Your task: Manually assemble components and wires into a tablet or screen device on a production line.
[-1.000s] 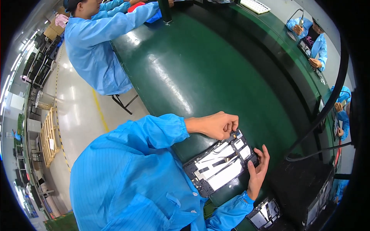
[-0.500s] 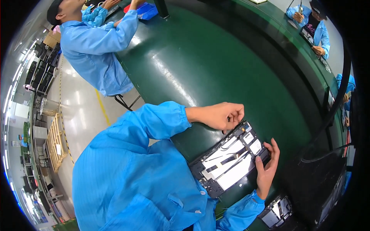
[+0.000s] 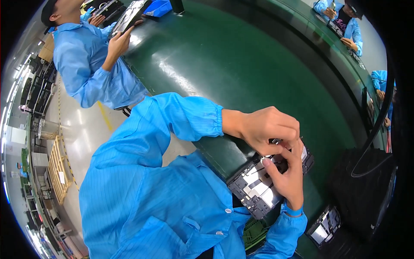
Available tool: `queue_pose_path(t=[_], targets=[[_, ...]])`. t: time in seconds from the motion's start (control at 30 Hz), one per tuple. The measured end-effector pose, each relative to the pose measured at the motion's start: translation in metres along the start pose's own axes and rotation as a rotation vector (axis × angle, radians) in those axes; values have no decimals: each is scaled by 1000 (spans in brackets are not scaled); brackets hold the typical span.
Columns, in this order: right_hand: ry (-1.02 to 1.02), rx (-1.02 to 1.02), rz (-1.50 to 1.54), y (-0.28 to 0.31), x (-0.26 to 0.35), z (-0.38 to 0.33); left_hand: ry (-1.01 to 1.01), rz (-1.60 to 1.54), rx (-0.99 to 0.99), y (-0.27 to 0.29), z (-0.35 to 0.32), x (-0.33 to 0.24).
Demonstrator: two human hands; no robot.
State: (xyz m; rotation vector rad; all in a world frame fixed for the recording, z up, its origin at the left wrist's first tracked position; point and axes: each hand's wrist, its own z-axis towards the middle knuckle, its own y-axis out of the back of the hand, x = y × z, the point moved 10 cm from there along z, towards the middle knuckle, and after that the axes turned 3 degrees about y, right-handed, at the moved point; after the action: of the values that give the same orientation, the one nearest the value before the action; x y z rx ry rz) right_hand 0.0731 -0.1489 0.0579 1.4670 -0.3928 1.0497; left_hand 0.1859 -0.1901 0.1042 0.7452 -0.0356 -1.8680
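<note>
An opened flat electronic device (image 3: 248,183), black-framed with silver-white panels, lies on the green table close in front of me. My left hand (image 3: 271,129) reaches over its far part with fingers curled into a pinch; a small dark bit shows between them, too hidden to name. From the right side, my right hand (image 3: 288,175) meets it over the device, with thumb and forefinger drawn together. Whatever the right fingertips grip is not visible. Both hands cover much of the device's far half.
A second small opened device (image 3: 324,226) sits at the lower right beside a black case-like object (image 3: 360,190). A black cable (image 3: 375,125) hangs at the right. At upper left a co-worker (image 3: 88,60) holds a flat device (image 3: 129,17) near a blue bin (image 3: 158,7).
My left hand has moved right, over the device, and my right hand has closed in to meet it. The co-worker at upper left now holds up a flat device.
</note>
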Motion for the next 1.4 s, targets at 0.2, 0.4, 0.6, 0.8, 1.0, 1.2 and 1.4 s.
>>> queue_pose_path(t=[0.2, 0.4, 0.6, 0.8, 1.0, 1.2, 1.4], targets=[[47, 25, 66, 0, -2, 4, -164, -2, -110, 3, -17, -12], [84, -38, -97, 4, 12, 4, -546, 182, 148, -5, -56, -61], [14, -146, -94, 13, 8, 7, -607, 218, 229, -17, -78, -75], [81, -163, -165, 13, 4, 7, -521, 113, 338, -20, -75, -66], [78, -184, -120, 13, 6, 10, -524, 129, 343, -18, -71, -58], [93, -245, -113, 23, 3, 4, -502, 184, 358, -22, -59, -48], [123, -284, -71, 20, 3, 7, -598, 276, 330, -23, -64, -53]])
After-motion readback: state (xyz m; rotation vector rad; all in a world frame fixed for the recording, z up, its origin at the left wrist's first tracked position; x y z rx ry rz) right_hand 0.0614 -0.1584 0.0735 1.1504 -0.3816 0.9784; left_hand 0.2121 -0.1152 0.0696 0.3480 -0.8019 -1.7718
